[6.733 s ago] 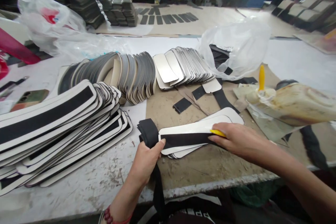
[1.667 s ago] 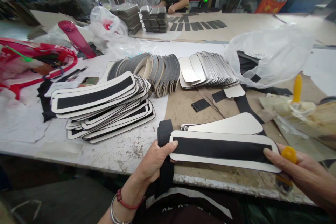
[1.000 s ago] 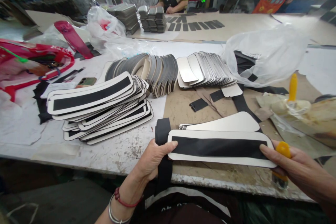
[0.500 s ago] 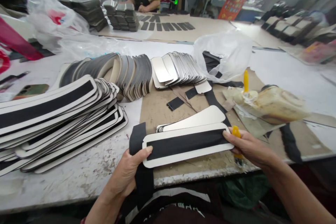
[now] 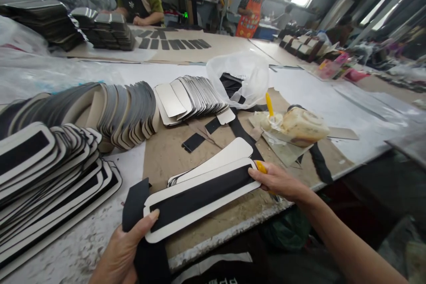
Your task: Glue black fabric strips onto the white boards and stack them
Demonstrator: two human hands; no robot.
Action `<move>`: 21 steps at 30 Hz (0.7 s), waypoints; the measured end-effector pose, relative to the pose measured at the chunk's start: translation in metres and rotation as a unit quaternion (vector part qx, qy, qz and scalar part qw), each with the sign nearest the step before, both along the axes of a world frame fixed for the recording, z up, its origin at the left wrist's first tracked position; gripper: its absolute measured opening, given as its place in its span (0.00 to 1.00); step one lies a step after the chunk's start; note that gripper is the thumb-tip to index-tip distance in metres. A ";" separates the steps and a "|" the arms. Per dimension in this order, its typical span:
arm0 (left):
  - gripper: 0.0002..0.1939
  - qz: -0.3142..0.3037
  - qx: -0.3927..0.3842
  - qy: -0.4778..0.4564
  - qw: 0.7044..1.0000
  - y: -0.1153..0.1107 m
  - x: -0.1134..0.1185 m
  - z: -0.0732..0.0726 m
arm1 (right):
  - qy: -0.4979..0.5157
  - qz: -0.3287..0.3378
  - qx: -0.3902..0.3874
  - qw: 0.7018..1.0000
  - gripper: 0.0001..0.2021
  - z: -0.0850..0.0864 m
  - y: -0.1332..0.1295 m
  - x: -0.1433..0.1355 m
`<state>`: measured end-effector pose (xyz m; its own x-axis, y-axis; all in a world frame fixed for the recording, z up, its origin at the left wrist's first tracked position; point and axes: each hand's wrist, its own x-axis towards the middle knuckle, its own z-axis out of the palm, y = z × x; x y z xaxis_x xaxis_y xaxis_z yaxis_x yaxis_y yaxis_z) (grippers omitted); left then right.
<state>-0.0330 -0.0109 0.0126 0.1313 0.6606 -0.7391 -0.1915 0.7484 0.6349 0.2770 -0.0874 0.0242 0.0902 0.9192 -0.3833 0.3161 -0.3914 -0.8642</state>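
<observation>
A long white panel with rounded corners (image 5: pixel 203 219) and a black strip along its middle is held between both hands, tilted up to the right. My left hand (image 5: pixel 116 250) pinches its left end, thumb on top. At the opposite end, my right hand (image 5: pixel 278 181) has its thumb on the panel's face; a yellow handle (image 5: pixel 260 167) also sticks out of that hand, its tool end hidden. A black band (image 5: pixel 135 204) lies by my left hand and hangs over the table edge. Plain white panels (image 5: pixel 219 159) lie just behind the held one.
Panels with black strips (image 5: pixel 49 195) are piled at left. Behind stand curved grey-and-beige pieces (image 5: pixel 116 113), a row of white pieces (image 5: pixel 196 97) and a plastic bag (image 5: pixel 246 75). A glue-stained container (image 5: pixel 299 126) with a yellow-handled brush (image 5: pixel 269 104) sits at right. Two people (image 5: pixel 141 2) (image 5: pixel 249 13) stand beyond.
The head view has turned right, so the table's things sit further left. The panel stays in both hands and slants more steeply in the picture. No grip has visibly changed.
</observation>
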 end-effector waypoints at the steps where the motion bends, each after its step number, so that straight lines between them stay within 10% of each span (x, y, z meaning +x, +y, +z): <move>1: 0.31 0.004 -0.003 0.005 1.000 0.001 0.000 0.000 | -0.009 0.006 0.003 1.000 0.20 0.001 0.001 0.000; 21: 0.33 0.018 0.032 0.013 0.999 0.004 -0.004 0.000 | 0.083 -0.095 0.010 0.992 0.23 0.001 0.018 -0.012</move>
